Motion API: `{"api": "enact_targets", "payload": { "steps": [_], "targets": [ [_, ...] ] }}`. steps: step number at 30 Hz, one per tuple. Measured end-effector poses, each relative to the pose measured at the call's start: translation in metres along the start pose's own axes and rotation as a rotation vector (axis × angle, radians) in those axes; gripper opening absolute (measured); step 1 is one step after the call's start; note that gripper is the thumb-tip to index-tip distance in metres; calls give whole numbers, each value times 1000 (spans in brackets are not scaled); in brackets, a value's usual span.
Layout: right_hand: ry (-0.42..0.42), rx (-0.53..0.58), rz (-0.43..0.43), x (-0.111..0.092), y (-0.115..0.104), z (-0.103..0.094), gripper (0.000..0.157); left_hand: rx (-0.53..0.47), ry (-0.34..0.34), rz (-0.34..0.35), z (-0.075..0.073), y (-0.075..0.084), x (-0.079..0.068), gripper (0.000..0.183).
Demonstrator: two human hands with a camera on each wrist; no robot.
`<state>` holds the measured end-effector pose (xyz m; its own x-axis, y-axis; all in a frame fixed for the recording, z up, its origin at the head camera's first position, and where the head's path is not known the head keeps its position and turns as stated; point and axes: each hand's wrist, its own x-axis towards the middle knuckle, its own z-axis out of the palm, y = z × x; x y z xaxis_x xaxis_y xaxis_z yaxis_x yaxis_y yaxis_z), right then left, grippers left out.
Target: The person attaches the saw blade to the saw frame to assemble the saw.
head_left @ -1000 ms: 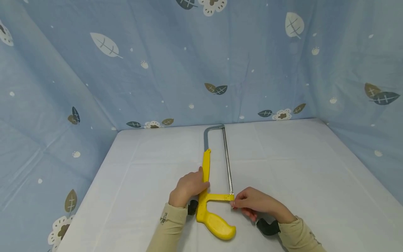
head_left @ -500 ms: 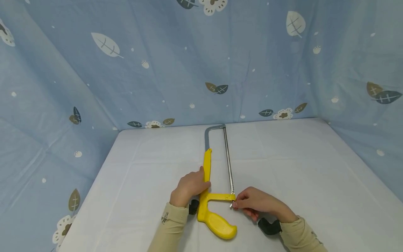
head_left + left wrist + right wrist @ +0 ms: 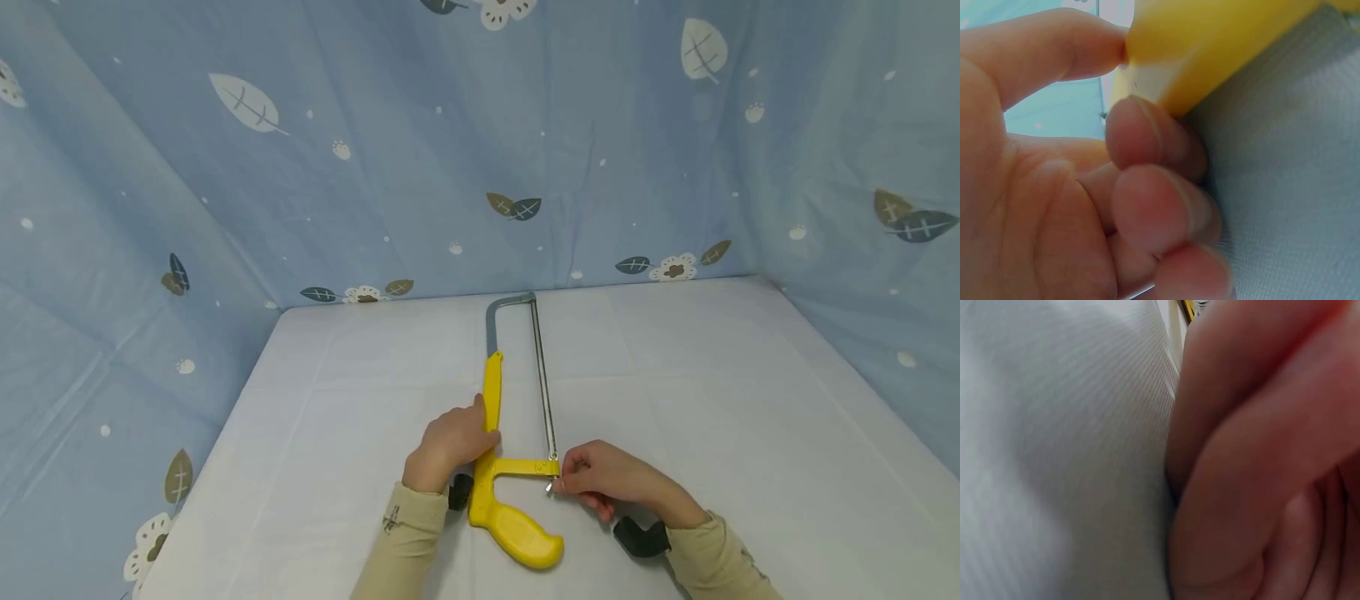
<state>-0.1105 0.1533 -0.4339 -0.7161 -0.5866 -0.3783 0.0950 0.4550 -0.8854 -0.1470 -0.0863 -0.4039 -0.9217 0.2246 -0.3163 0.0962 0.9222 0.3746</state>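
Note:
A hacksaw [image 3: 517, 533] with a yellow handle and a grey front bow lies flat on the white cloth, its tip pointing away from me. My left hand [image 3: 450, 442] grips the yellow part of the frame; in the left wrist view the yellow frame [image 3: 1172, 47] sits between thumb and curled fingers. Along the right side runs the thin blade [image 3: 543, 379], fixed at both ends. At its near end, below the yellow crossbar, my right hand [image 3: 611, 479] pinches a small silver wing nut [image 3: 550, 488]. Fingers fill most of the right wrist view and hide the nut there.
White cloth [image 3: 360, 358] covers the table. Blue fabric [image 3: 420, 183] with leaf and flower prints hangs behind and at both sides. Black wrist devices [image 3: 640, 538] show by both cuffs.
My right fingertips have shifted slightly at the wing nut, and more of its silver wing shows now than a second ago. The left hand and the hacksaw stay in place.

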Motion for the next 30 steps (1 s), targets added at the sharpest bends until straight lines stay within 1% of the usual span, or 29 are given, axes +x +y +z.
{"api": "enact_targets", "payload": {
  "steps": [8, 14, 19, 30],
  "targets": [
    [15, -15, 4, -1, 0, -1, 31, -8, -2, -2, 1, 0, 0, 71],
    [16, -21, -2, -1, -2, -1, 33, 11, -4, -1, -1, 1, -2, 70],
    [10, -19, -2, -2, -2, 0, 35, 13, -11, -5, -1, 1, -1, 70],
    [-3, 1, 20, -3, -2, 0, 36, 11, 1, 1, -1, 1, -3, 70]
  ]
}}
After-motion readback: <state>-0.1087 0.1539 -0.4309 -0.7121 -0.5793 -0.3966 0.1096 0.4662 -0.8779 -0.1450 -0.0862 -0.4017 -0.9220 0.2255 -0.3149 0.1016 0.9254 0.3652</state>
